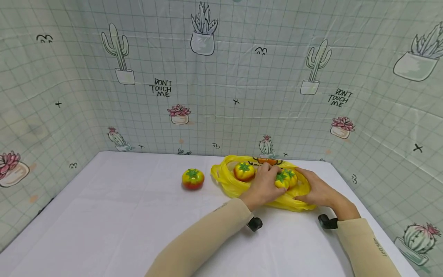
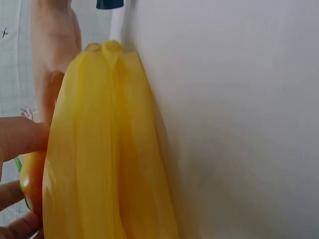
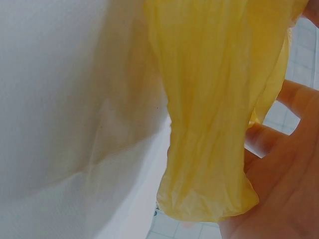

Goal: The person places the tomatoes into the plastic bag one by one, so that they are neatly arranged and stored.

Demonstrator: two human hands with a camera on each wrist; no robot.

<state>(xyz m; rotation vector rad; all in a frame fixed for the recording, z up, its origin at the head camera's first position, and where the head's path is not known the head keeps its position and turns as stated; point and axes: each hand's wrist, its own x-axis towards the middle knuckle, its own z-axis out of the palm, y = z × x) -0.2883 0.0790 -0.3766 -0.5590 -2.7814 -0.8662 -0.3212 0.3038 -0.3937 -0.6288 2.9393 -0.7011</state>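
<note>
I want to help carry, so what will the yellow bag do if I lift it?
The yellow bag will probably flop and fold, since its sides look thin and wrinkled. The round fruits inside would likely roll together as it sags. Its smooth, slightly shiny plastic might feel slippery.

It looks like a screened-off booth, cactus-print sheeting surrounding a white tabletop.

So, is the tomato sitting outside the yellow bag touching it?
Apart. The head view shows a plain strip of white tabletop between the lone tomato and the near side edge of the yellow bag.
</note>
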